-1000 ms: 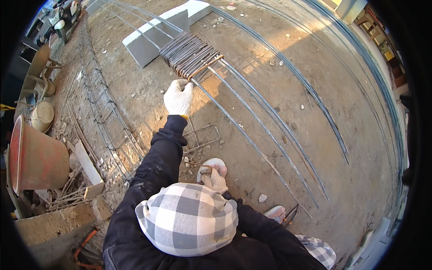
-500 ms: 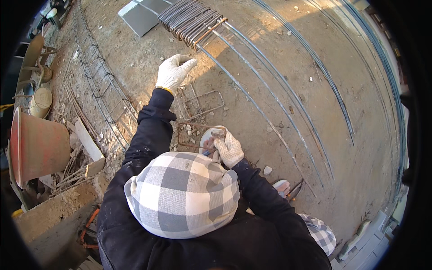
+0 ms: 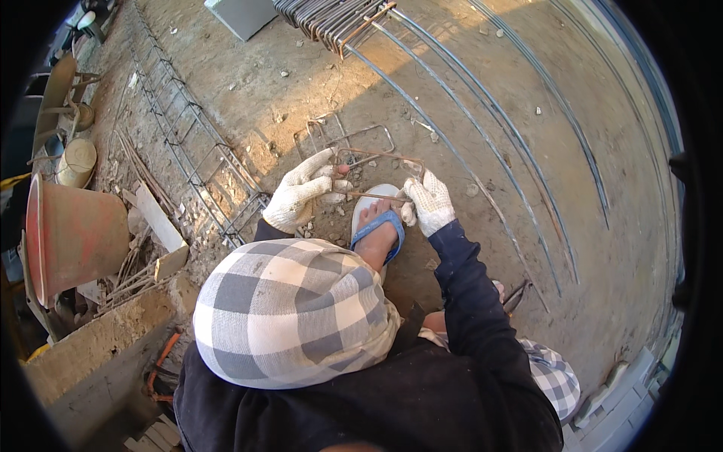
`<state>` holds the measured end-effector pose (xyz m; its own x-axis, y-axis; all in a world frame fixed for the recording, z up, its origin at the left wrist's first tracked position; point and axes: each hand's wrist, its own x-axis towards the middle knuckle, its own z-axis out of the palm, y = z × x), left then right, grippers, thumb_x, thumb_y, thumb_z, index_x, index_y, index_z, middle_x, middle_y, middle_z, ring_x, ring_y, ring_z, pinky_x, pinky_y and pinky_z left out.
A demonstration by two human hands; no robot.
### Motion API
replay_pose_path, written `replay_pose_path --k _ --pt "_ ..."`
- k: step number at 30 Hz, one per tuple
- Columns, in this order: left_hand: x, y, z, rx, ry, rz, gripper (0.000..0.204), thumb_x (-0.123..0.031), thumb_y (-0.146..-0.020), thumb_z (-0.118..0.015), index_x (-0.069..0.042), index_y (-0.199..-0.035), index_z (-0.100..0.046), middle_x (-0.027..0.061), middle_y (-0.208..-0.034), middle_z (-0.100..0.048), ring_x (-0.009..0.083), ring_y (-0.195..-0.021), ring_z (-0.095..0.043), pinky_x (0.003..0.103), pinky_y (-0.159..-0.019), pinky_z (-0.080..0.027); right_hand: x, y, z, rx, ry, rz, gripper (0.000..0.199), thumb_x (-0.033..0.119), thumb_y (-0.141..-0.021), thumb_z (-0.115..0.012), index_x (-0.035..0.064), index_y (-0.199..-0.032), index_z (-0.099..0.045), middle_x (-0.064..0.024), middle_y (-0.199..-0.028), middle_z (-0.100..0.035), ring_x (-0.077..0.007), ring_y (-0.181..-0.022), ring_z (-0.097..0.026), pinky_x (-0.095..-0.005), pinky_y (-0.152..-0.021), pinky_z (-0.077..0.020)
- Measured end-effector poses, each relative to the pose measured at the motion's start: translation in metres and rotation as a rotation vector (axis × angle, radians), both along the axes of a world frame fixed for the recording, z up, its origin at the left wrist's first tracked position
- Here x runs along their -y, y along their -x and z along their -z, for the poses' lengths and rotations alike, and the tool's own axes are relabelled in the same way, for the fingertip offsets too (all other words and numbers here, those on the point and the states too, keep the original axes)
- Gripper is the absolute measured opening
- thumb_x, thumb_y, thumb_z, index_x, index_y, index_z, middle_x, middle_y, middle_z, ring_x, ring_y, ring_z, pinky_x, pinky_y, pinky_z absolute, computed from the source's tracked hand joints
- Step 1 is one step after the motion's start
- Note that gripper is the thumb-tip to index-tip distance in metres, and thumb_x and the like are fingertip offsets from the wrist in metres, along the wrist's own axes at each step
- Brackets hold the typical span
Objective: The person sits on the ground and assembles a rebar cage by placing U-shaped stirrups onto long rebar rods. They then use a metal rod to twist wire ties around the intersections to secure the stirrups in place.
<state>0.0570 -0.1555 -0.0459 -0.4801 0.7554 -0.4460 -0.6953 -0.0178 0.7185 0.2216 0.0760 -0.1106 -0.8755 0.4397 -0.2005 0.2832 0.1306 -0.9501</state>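
A thin, rusty rectangular rebar stirrup (image 3: 380, 155) is held level between my two gloved hands, above my foot. My right hand (image 3: 429, 202), in a white knit glove, is closed on its right end. At the other end, my left hand (image 3: 300, 194), gloved alike, has its fingers curled about the stirrup's left side; the exact grip is partly hidden. Just beyond the hands, other bent stirrups (image 3: 369, 129) lie on the dirt. Farther off, a dense row of stirrups (image 3: 324, 26) sits around long steel bars (image 3: 444, 139).
A tied rebar cage (image 3: 192, 139) lies along the left. Beside it are a reddish bucket (image 3: 79, 237), wood scraps (image 3: 162, 222) and a concrete ledge (image 3: 105, 343). More long bars (image 3: 561, 98) curve along the right. A grey block (image 3: 241, 16) sits at the far side.
My left hand has come back toward me from near the stirrup row to the held stirrup's left side. My right hand has raised the stirrup and moved right. The view has shifted slightly.
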Motion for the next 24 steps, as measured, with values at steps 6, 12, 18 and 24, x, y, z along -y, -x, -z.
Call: replay_pose_path --k 6,12,18,24 --pt "-0.002 0.002 0.020 -0.094 -0.029 -0.086 0.064 -0.002 -0.088 -0.066 0.002 -0.145 -0.038 0.0127 -0.108 -0.065 0.0189 -0.084 -0.068 0.029 -0.073 -0.056 0.005 0.000 0.003 0.009 0.176 0.058 0.033 0.024 -0.092 -0.062 -0.0029 -0.112 -0.059 -0.0225 -0.089 -0.066 -0.0327 -0.081 -0.066 -0.0388 -0.071 -0.0504" --pt "-0.005 -0.001 0.019 -0.162 0.207 -0.141 0.076 -0.004 -0.085 -0.071 -0.002 -0.149 -0.031 0.0149 -0.118 -0.061 0.0205 -0.091 -0.067 0.031 -0.075 -0.056 -0.002 -0.003 0.009 0.040 0.121 0.065 0.033 0.024 -0.092 -0.062 -0.0030 -0.109 -0.060 -0.0224 -0.090 -0.066 -0.0335 -0.079 -0.066 -0.0400 -0.070 -0.0506" --pt "-0.016 -0.018 0.009 -0.793 0.175 0.142 0.106 0.000 -0.077 -0.078 -0.012 -0.157 -0.010 0.0217 -0.149 -0.034 0.0250 -0.109 -0.063 0.037 -0.084 -0.056 0.004 -0.006 0.019 -0.058 -0.131 0.048 0.033 0.025 -0.093 -0.062 -0.0019 -0.112 -0.060 -0.0216 -0.092 -0.067 -0.0325 -0.082 -0.066 -0.0404 -0.072 -0.0509" --pt "-0.029 -0.024 0.000 -0.744 0.406 0.015 0.091 0.002 -0.079 -0.074 -0.007 -0.154 -0.023 0.0188 -0.133 -0.055 0.0188 -0.096 -0.068 0.029 -0.076 -0.058 0.009 0.000 0.012 0.060 0.166 0.122 0.034 0.025 -0.092 -0.063 -0.0016 -0.112 -0.061 -0.0210 -0.092 -0.068 -0.0298 -0.083 -0.067 -0.0399 -0.072 -0.0510"
